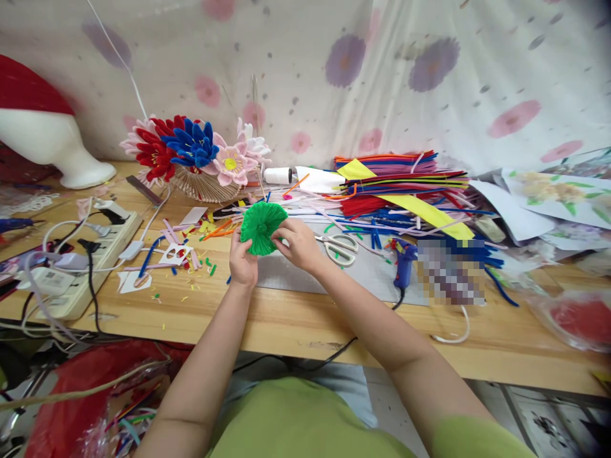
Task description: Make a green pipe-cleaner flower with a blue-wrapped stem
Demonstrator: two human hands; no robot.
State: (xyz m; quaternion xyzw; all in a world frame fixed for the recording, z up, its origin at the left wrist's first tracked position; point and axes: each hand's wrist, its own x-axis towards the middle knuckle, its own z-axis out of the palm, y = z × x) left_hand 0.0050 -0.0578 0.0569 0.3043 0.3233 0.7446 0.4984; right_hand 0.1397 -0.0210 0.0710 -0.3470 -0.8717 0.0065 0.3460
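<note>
A round green leaf made of pipe cleaners (pixel 262 228) is held up above the grey mat (pixel 296 273). My left hand (pixel 243 259) grips its lower left edge, thumb in front and fingers behind. At its right edge my right hand (pixel 298 243) has thumb and fingertips closed on the rim. Just right of that hand lie scissors with pale handles (pixel 341 249). A blue glue gun (pixel 405 262) rests farther right on the mat's edge.
A basket of pipe-cleaner flowers (pixel 205 181) stands at the back left. Bundles of coloured pipe cleaners (pixel 405 184) lie behind the mat. A power strip with cables (pixel 95 273) sits at left, near cut scraps (pixel 205 264). Paper sheets (pixel 515 210) lie at right.
</note>
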